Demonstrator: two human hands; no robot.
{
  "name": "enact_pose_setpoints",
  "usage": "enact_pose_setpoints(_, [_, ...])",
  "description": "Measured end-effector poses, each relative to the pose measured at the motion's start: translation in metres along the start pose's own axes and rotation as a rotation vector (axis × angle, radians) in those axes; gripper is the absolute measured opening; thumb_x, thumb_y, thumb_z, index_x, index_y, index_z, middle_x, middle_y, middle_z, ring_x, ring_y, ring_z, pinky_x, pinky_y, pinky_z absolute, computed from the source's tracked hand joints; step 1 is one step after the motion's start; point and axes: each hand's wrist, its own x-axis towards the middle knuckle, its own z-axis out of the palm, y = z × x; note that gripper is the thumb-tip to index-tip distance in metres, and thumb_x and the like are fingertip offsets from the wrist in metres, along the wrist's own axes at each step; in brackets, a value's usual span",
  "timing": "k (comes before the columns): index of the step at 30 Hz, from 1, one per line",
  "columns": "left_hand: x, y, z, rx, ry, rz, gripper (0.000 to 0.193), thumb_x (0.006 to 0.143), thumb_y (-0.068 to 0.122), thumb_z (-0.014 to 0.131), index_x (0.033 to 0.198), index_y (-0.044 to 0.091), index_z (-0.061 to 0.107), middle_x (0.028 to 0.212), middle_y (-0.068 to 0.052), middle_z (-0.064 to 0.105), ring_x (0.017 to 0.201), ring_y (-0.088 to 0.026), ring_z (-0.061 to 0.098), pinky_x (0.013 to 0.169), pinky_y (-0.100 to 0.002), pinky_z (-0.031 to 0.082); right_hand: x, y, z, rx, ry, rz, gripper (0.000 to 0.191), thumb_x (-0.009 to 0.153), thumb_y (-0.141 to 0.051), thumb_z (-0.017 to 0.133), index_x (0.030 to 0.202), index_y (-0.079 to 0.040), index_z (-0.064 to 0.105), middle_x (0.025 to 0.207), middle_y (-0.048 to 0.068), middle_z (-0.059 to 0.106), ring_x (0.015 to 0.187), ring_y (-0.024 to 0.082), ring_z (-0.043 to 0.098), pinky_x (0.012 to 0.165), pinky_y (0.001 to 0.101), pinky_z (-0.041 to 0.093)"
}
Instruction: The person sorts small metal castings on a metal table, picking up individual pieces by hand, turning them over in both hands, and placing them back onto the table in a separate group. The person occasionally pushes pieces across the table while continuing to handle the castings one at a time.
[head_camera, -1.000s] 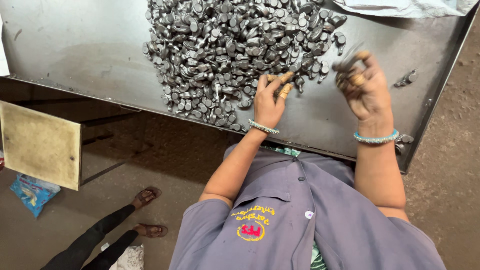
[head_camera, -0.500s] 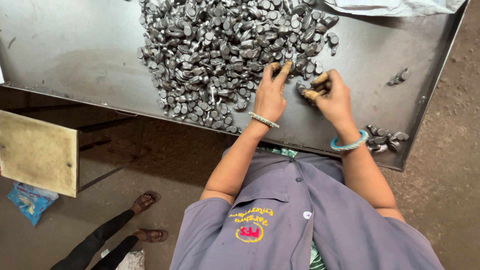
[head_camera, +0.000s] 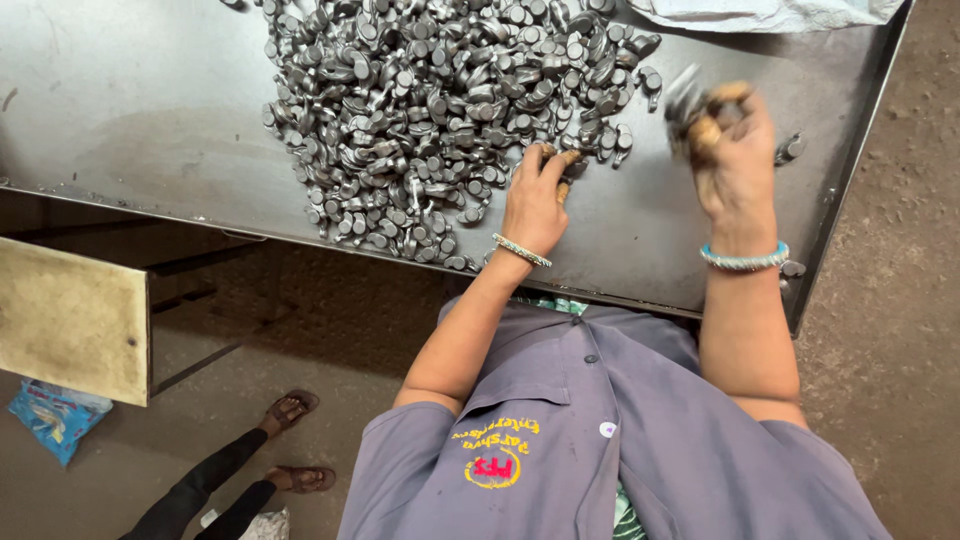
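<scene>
The large heap of small grey forged metal parts (head_camera: 450, 110) covers the middle of the grey steel bench (head_camera: 130, 110); only a few loose pieces (head_camera: 790, 150) lie apart at its right edge, so most remain unhandled. The left hand (head_camera: 535, 200) rests at the heap's near edge, fingers bent onto parts. The right hand (head_camera: 735, 150) is raised and blurred, fingers closed around one part.
</scene>
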Motion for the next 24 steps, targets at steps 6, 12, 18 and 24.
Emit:
enact_pose_setpoints(6, [-0.005,0.004,-0.001,-0.026,-0.014,0.033,0.046,0.078,-0.003,0.072,0.122,0.008,0.065,0.123,-0.016,0.053,0.109,-0.039,0.058,0.094,-0.048,0.050,0.001,0.017,0.042,-0.948,-0.140,-0.372,0.049,0.077,0.015,0.072,0.120,-0.004,0.058,0.116,0.011,0.066,0.107,0.027,0.063,0.091,0.0382,0.054])
enact_pose_setpoints(12, [-0.011,0.004,-0.006,-0.011,-0.059,0.018,0.050,0.072,-0.004,0.075,0.120,0.006,0.065,0.122,-0.017,0.052,0.108,-0.041,0.058,0.092,-0.049,0.050,-0.034,0.035,0.035,-1.253,-0.131,-0.522,0.045,0.073,0.005,0.084,0.112,-0.004,0.063,0.105,0.013,0.066,0.101,0.035,0.057,0.089,0.0420,0.050])
enact_pose_setpoints(18, [-0.014,0.005,-0.004,-0.057,-0.069,0.009,0.047,0.074,-0.001,0.076,0.118,0.008,0.067,0.119,-0.016,0.054,0.107,-0.040,0.059,0.090,-0.048,0.050,-0.057,0.050,0.000,-0.924,-0.100,-0.289,0.036,0.082,0.000,0.086,0.110,-0.005,0.064,0.101,0.009,0.066,0.096,0.025,0.062,0.084,0.0363,0.055])
enact_pose_setpoints(24, [-0.016,0.010,0.000,-0.040,-0.077,0.044,0.041,0.072,-0.001,0.077,0.111,0.009,0.070,0.117,-0.015,0.055,0.107,-0.039,0.060,0.091,-0.047,0.050,-0.066,0.063,-0.030,0.248,-0.067,0.270,0.031,0.097,-0.011,0.072,0.124,0.000,0.062,0.106,0.009,0.071,0.092,0.019,0.070,0.077,0.0313,0.059])
